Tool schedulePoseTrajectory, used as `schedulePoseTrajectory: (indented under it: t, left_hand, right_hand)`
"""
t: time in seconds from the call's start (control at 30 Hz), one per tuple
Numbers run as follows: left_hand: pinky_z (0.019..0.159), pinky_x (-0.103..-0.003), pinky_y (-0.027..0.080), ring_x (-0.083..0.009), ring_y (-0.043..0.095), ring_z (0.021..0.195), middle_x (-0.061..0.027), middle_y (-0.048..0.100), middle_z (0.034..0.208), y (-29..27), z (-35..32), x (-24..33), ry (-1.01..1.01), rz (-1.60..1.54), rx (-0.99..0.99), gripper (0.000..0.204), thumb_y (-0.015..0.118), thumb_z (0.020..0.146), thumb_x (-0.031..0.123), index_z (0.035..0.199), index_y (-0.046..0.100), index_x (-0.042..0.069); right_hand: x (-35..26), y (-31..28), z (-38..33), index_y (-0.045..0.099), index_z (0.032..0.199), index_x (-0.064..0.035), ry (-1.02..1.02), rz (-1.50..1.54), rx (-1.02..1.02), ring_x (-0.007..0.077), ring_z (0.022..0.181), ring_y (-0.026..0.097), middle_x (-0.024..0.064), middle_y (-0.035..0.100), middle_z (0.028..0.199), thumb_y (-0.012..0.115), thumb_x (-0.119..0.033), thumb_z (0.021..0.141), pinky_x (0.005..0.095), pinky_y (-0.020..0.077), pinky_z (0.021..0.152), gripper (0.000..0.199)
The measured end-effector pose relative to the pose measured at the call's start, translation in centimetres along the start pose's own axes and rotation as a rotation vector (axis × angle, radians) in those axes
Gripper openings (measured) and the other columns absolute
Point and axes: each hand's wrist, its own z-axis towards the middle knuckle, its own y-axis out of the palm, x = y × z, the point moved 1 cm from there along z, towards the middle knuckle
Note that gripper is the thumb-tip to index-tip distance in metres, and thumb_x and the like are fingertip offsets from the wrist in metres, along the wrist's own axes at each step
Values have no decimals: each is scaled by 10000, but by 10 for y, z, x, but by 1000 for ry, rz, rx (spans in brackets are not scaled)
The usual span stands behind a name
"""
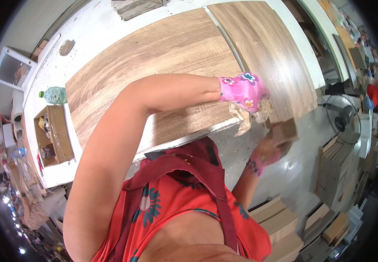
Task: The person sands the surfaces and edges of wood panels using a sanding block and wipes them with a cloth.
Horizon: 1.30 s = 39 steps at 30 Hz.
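My left hand (pixel 245 92), in a pink flowered glove, is closed on a crumpled tan rag (pixel 241 118) at the near edge of the wood-grain panels. The rag hangs below the fingers and could be cloth or paper. Below and to the right, my right hand (pixel 265 156) wears a similar glove. It grips a brown rectangular block (pixel 284 132), blurred by motion, out past the panel edge. A large wood-grain panel (pixel 163 52) lies beneath my left arm. Beside it, across a narrow gap, lies a smaller wood-grain panel (pixel 263 39).
An open cardboard box (pixel 62 135) with small items and a green plastic bottle (pixel 54 95) stand on the white table (pixel 93 26) at left. A grey block (pixel 137 8) lies at the far edge. On the right are a fan (pixel 342 117) and stacked boards (pixel 335 168).
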Motion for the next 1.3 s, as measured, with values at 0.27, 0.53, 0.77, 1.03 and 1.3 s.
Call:
schedulePoseTrajectory:
  t: [0.27, 0.53, 0.77, 1.03, 1.3]
  left_hand:
    - [722, -349, 512, -246, 637, 900, -130, 660, 969, 53, 23, -66, 284, -162, 133, 431, 681, 757, 356, 1070, 626, 66]
    - [986, -448, 398, -261, 597, 995, -110, 626, 1063, -48, -11, -115, -113, -509, 146, 463, 477, 909, 472, 1091, 588, 61]
    - [1029, -462, 349, -230, 554, 1088, -64, 603, 1153, -158, -43, -193, -753, 448, 449, 524, 521, 864, 460, 1265, 519, 122]
    - [950, -398, 414, -212, 590, 1017, -62, 622, 1126, -163, -122, -222, -819, 242, 668, 499, 580, 840, 333, 1282, 511, 111]
    - [872, -335, 479, -193, 625, 946, -59, 641, 1098, -149, -373, -219, -982, 64, 965, 511, 639, 817, 206, 1299, 504, 100]
  right_hand:
    - [-7, 160, -35, 571, 1162, -111, -320, -684, -1628, 392, 1039, 512, 187, 550, 1086, 667, -410, 681, 467, 401, 912, 574]
    - [9, 172, -26, 587, 1156, -116, -195, -693, -1715, 391, 1062, 515, 177, 583, 1096, 668, -387, 661, 481, 398, 929, 571]
    - [13, 172, -30, 607, 1132, -108, -241, -584, -1626, 383, 975, 531, 169, 590, 1038, 652, -422, 657, 462, 410, 889, 572]
    - [12, 172, -39, 611, 1076, -29, -60, -546, -1360, 338, 992, 564, 154, 632, 1072, 673, -364, 663, 406, 430, 893, 535]
    - [24, 167, -44, 617, 1074, -21, 34, -501, -1261, 270, 974, 570, 126, 619, 1032, 724, -272, 669, 353, 450, 860, 489]
